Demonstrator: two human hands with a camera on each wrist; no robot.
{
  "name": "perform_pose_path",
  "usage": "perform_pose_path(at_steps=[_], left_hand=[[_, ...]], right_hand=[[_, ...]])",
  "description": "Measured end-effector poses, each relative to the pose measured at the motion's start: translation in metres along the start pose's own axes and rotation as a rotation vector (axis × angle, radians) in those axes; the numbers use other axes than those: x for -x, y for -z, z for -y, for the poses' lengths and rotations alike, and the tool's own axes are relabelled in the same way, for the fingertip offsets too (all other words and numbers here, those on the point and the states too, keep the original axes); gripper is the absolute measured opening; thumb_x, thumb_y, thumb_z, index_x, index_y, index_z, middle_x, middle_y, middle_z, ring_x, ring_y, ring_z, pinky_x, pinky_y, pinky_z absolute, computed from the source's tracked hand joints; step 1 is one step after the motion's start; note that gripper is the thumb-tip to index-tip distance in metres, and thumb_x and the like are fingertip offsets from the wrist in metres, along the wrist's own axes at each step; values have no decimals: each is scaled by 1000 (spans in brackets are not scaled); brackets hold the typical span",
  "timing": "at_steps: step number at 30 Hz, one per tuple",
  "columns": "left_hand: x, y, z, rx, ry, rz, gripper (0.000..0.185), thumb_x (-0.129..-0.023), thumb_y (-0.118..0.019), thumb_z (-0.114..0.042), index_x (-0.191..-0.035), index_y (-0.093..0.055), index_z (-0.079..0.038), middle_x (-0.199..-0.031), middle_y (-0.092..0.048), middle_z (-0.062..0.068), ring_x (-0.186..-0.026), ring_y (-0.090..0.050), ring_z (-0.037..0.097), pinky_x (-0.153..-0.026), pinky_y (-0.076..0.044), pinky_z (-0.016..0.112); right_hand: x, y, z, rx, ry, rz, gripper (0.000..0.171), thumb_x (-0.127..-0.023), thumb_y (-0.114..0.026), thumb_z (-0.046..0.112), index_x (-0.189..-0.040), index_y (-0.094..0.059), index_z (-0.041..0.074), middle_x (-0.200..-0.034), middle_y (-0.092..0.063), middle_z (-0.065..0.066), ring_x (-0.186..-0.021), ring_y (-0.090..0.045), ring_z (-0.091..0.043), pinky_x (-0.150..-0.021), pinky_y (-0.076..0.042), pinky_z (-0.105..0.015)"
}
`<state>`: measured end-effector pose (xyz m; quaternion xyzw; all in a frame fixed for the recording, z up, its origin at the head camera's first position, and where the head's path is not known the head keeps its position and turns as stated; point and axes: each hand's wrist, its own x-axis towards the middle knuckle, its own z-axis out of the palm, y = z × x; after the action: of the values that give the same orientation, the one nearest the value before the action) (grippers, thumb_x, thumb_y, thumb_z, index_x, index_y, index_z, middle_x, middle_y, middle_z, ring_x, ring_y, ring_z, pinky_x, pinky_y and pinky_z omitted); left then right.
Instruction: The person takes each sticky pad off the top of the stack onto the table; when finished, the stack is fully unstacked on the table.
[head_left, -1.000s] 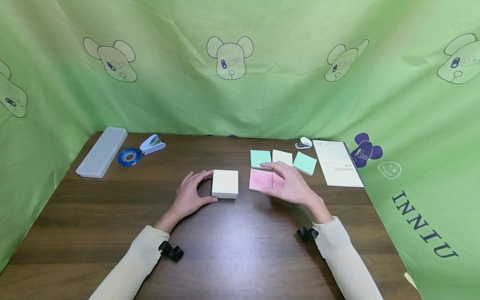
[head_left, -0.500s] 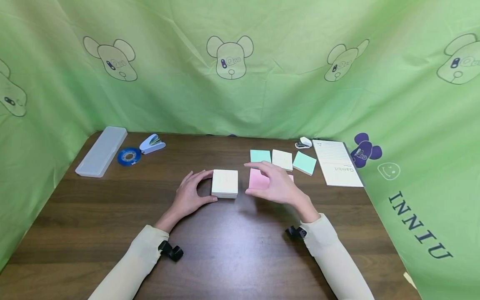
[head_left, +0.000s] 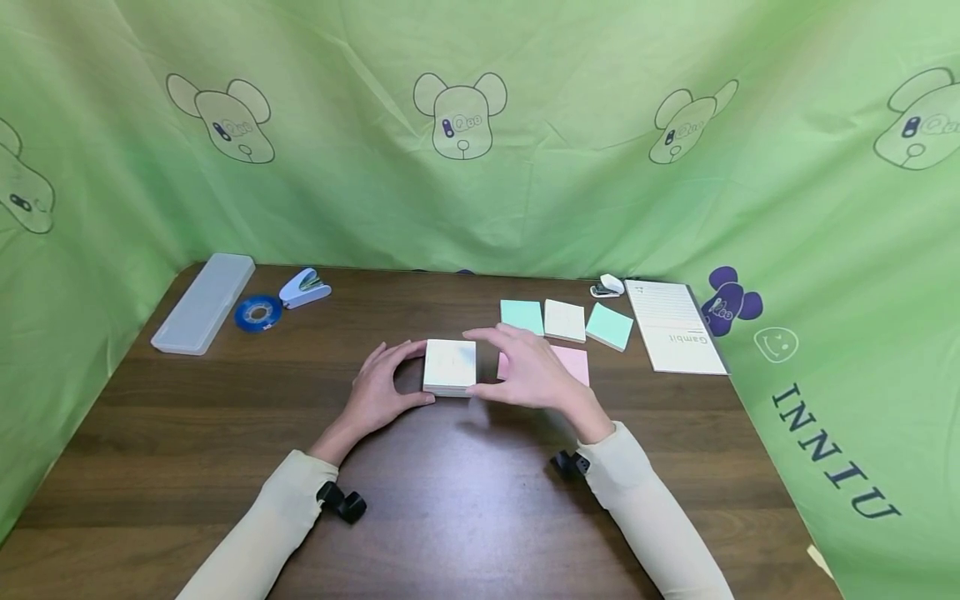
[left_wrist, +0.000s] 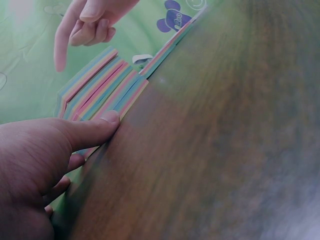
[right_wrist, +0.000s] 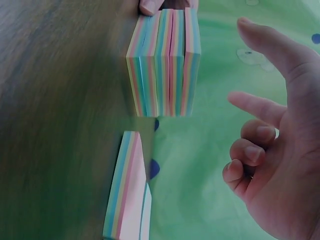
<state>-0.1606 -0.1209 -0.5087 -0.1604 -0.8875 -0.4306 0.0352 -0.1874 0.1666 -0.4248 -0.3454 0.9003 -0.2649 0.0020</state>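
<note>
A squared stack of sticky note pads (head_left: 450,362) sits mid-table with a cream sheet on top; its striped pastel edges show in the right wrist view. My left hand (head_left: 375,393) grips the stack from the left, thumb at the near corner and index finger at the far one. To the right, my right hand (head_left: 534,371) hovers close to the stack with thumb and index finger spread and the other fingers curled, holding nothing. Beneath it, partly covered, lie two pink pads (head_left: 572,363). Behind these are a mint pad (head_left: 521,314), a cream pad (head_left: 564,321) and another mint pad (head_left: 609,326).
At the back right are a small white stapler (head_left: 608,287) and a notebook (head_left: 677,327). A translucent pencil case (head_left: 204,304), a roll of blue tape (head_left: 258,313) and a light blue stapler (head_left: 304,289) lie back left. A green curtain (head_left: 465,217) hangs behind the table.
My right hand has moved left from over the pink pads to beside the stack, uncovering the right pink pad. My left hand and the stack have stayed put.
</note>
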Motion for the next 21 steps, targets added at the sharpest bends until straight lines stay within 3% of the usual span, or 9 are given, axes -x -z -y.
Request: perform_pose_path(at_steps=[4, 15, 21], left_hand=[[0, 0, 0, -1, 7, 2, 89, -80, -102, -20, -158, -61, -11, -148, -72, 10, -156, -49, 40, -139, -18, 54], [1, 0, 0, -8, 14, 9, 88, -81, -102, -20, -158, -60, -10, -148, -72, 11, -156, -49, 40, -139, -17, 54], [0, 1, -1, -14, 8, 7, 89, -81, -102, -21, -158, -60, -10, -149, -71, 11, -156, -49, 40, -139, -17, 55]], right_hand=[[-6, -4, 3, 52, 0, 15, 84, -83, -94, 55, -154, -66, 20, -101, -67, -6, -71, -57, -13, -68, -50, -33], [-17, -13, 1, 166, -41, 34, 96, -76, -95, 65, -154, -66, 19, -88, -51, -3, -68, -36, -17, -62, -35, -31], [-20, -20, -5, 182, -52, 26, 104, -72, -95, 72, -158, -63, 22, -89, -43, 0, -71, -33, -17, -63, -32, -30]])
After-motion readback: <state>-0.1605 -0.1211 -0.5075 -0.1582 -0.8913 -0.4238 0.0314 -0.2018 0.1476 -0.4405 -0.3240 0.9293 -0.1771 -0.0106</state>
